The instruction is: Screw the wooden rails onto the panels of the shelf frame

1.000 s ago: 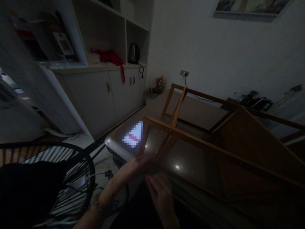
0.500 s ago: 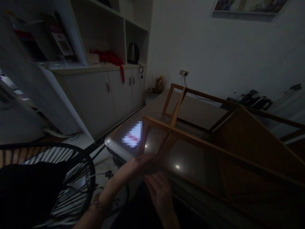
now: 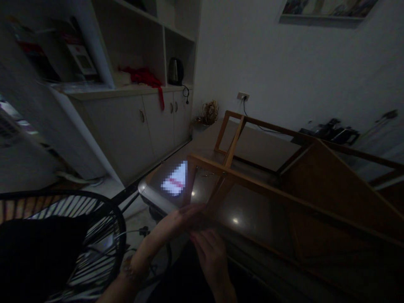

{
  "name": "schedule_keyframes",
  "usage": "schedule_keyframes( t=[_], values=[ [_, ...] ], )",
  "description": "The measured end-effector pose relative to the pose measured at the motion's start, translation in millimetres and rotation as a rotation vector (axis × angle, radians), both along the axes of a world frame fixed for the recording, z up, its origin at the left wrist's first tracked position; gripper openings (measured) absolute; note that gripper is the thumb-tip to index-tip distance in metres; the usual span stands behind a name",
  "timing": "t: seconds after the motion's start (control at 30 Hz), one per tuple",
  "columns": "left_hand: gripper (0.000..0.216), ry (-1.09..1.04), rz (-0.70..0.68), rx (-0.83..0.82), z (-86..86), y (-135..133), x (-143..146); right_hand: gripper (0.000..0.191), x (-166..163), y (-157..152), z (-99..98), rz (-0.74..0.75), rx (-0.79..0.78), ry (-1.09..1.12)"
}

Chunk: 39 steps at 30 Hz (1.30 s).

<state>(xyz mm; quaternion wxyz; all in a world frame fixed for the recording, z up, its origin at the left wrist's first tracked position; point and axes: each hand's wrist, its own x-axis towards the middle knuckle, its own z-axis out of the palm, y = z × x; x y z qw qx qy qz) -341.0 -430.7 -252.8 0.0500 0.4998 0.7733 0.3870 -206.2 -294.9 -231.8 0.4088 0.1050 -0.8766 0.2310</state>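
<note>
A wooden frame (image 3: pixel 271 189) with crossbars and a brown panel (image 3: pixel 331 185) lies on the glossy tabletop (image 3: pixel 233 206). At its near lower corner my left hand (image 3: pixel 189 214) has its fingers curled over the wood, the tips lost in shadow. Just below, my right hand (image 3: pixel 210 252) is closed, thumb and fingers pressed together close to that same corner. Whatever it pinches is too dark and hidden to make out. A few small thin pieces (image 3: pixel 208 174) lie on the table behind the near rail.
A blurred bright patch (image 3: pixel 175 181) sits on the table's left end. To the left stands a black wire chair (image 3: pixel 104 202) with dark cloth on it. White cabinets (image 3: pixel 116 126) hold an electric kettle (image 3: pixel 175 70) and red cloth (image 3: pixel 143 76). Black appliances (image 3: pixel 337 132) stand at the back right.
The view has shifted very slightly. Both hands stay at the frame's near corner, with hardly any movement in the fingers.
</note>
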Motion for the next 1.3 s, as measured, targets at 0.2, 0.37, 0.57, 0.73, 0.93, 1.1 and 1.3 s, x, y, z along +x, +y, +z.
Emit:
schedule_keyframes(
  t=[0.2,0.37,0.57,0.73,0.93,1.1,1.3],
  values=[
    [0.061,0.019,-0.010,0.005,8.4,-1.2,3.5,0.016,0.0,2.0,-2.3,0.025,-0.008,-0.014],
    [0.061,0.080,0.029,0.005,5.7,0.8,6.0,0.019,0.2,3.3,-0.3,0.017,-0.013,-0.013],
    [0.061,0.093,0.035,0.020,6.5,3.9,8.0,0.019,0.0,2.3,2.5,0.011,-0.019,-0.013],
    [0.060,0.096,0.027,0.033,9.8,2.6,7.3,0.016,-0.7,1.1,-1.4,0.033,-0.027,-0.048],
    [0.057,0.036,0.009,0.019,13.0,-1.7,9.0,0.015,-2.4,3.5,-2.3,0.097,-0.143,-0.187],
    [0.057,-0.007,-0.003,0.045,13.3,-2.6,11.6,0.013,-3.1,6.5,1.3,0.134,-0.168,-0.269],
    [0.052,-0.020,0.003,0.079,12.4,-2.3,14.2,0.016,-2.2,5.1,3.7,0.109,-0.137,-0.248]
  ],
)
